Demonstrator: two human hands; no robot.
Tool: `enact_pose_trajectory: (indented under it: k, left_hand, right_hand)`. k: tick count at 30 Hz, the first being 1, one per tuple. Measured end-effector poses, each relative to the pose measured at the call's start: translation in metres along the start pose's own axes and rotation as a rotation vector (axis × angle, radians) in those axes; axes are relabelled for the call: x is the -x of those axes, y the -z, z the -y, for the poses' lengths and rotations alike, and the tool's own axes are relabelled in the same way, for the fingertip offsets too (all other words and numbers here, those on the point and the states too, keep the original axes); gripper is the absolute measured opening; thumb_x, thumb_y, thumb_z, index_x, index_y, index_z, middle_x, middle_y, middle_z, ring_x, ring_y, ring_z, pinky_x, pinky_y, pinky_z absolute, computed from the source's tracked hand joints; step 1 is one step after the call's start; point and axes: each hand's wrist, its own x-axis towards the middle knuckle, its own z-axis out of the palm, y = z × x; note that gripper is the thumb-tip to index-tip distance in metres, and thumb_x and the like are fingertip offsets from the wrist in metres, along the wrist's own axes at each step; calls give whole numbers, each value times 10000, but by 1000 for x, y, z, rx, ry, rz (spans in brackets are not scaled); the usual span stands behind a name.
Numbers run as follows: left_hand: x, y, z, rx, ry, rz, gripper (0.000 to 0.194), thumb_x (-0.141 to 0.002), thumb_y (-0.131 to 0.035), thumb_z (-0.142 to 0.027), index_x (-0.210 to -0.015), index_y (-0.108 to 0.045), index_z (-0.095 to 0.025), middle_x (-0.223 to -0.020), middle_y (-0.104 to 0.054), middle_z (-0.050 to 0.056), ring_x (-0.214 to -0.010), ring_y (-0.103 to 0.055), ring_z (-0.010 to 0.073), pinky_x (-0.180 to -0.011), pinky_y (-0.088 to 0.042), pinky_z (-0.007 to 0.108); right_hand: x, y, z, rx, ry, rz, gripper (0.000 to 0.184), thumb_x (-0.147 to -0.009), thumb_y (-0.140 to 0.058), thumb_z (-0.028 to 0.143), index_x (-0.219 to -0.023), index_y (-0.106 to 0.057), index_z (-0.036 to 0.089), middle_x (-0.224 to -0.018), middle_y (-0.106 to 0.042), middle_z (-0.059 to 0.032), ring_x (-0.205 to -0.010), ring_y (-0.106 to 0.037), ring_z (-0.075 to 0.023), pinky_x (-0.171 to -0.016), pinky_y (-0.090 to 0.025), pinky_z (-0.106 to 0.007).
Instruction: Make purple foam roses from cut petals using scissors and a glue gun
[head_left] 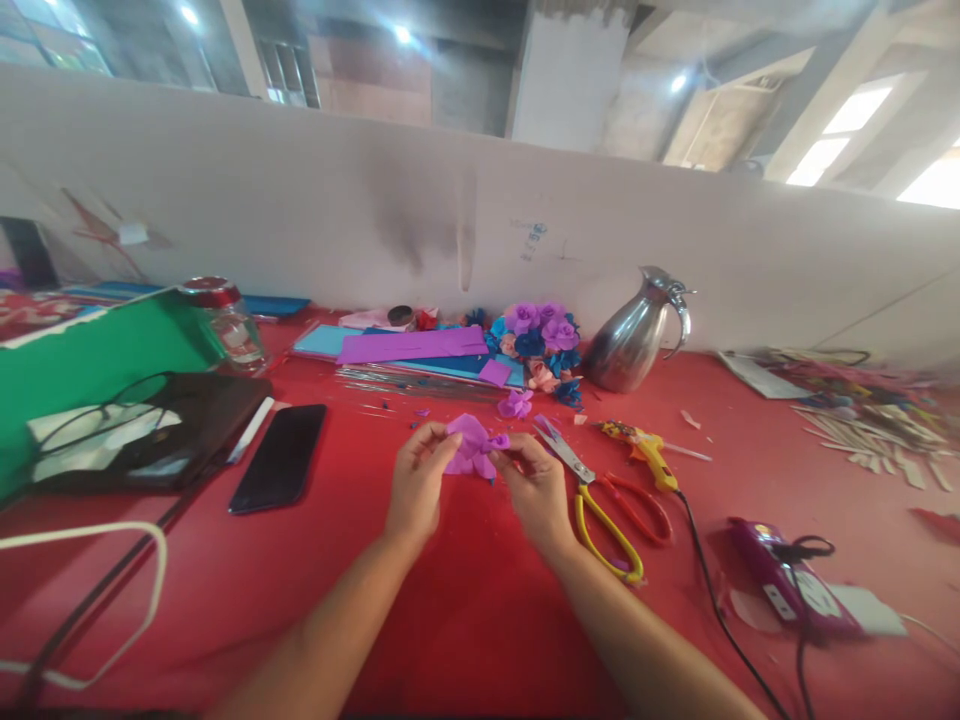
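My left hand (421, 470) pinches the edge of a purple paper petal piece (471, 447) above the red table. Between the fingers of my right hand (536, 488) is a small rolled purple paper flower centre (498, 441), held close against the petals' right side. Just beyond my hands lies a finished-looking purple paper flower (515, 403). Scissors (592, 490) with one yellow and one red handle rest open to the right of my right hand. A yellow glue gun (652, 458) lies past them.
Behind are purple paper strips (412, 345), a bunch of paper flowers (544, 335) and a metal jug (634, 335). At left are a phone (279, 458), a glass jar (238, 335) and a dark bag (202, 420). A purple power strip (787, 580) with cables sits at right.
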Motion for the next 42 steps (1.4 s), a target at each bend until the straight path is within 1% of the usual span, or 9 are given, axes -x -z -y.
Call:
enact_pose_trajectory:
  k: [3,8,15,19,23,26,31,37,42]
  left_hand:
    - [-1,1,0,12,13,-10,206,-644,-724,-280,-637,-547,-175,-590,-537,-55,-563,-473,89,-593,-372,213]
    - [1,2,0,-27,-45,26,179,-672,-720,-292,-650,-581,-180,-612,-563,-46,-595,-501,101,-610,-383,217]
    - [7,3,-3,-192,-116,77,144,-704,-709,-309,-686,-643,-182,-681,-619,-8,-673,-557,141,-674,-430,250]
    - [14,5,-8,-269,-172,140,119,-732,-691,-308,-757,-686,-193,-800,-674,40,-799,-609,200,-784,-457,313]
    - [18,6,-14,-247,-242,193,171,-788,-627,-338,-805,-727,-200,-871,-699,83,-879,-627,243,-827,-467,352]
    - [17,5,-16,-202,-249,170,172,-790,-626,-339,-811,-736,-209,-864,-705,81,-864,-635,242,-821,-478,358]
    - [13,5,-15,-307,-310,188,110,-756,-674,-305,-765,-758,-235,-834,-708,70,-851,-633,242,-838,-479,374]
    - [7,10,-10,-324,-350,176,108,-767,-667,-272,-810,-760,-238,-861,-713,46,-878,-630,205,-833,-486,330]
    - [7,11,-13,-394,-375,280,157,-784,-651,-285,-890,-761,-251,-914,-735,56,-896,-644,216,-840,-486,346]
  right_hand:
    - [0,0,-2,-11,-21,17,77,-776,-643,272,-752,-645,199,-731,-622,-12,-725,-558,-164,-706,-449,-292]
    - [1,0,-6,-21,-23,13,86,-785,-642,277,-813,-672,201,-780,-658,-27,-734,-574,-169,-708,-462,-305]
    - [0,1,-3,60,80,-6,63,-767,-636,205,-729,-685,219,-717,-645,-17,-712,-572,-174,-699,-451,-309]
    - [0,3,2,60,139,-18,109,-764,-634,164,-743,-707,243,-743,-670,-19,-724,-586,-181,-705,-456,-320]
    - [1,4,5,50,192,-15,156,-783,-617,151,-764,-721,266,-783,-691,-22,-768,-610,-191,-736,-468,-340]
    - [1,4,7,26,234,-13,181,-792,-604,143,-765,-724,275,-792,-697,-23,-763,-617,-189,-729,-476,-341]
    - [2,5,8,11,259,-20,202,-781,-605,112,-778,-728,272,-788,-695,-24,-769,-625,-187,-719,-482,-331]
    - [1,6,8,12,278,-24,206,-775,-616,93,-798,-726,265,-789,-695,-16,-761,-619,-178,-716,-480,-319]
    - [1,6,8,0,263,-30,189,-787,-631,102,-804,-714,271,-756,-675,0,-732,-594,-169,-698,-469,-309]
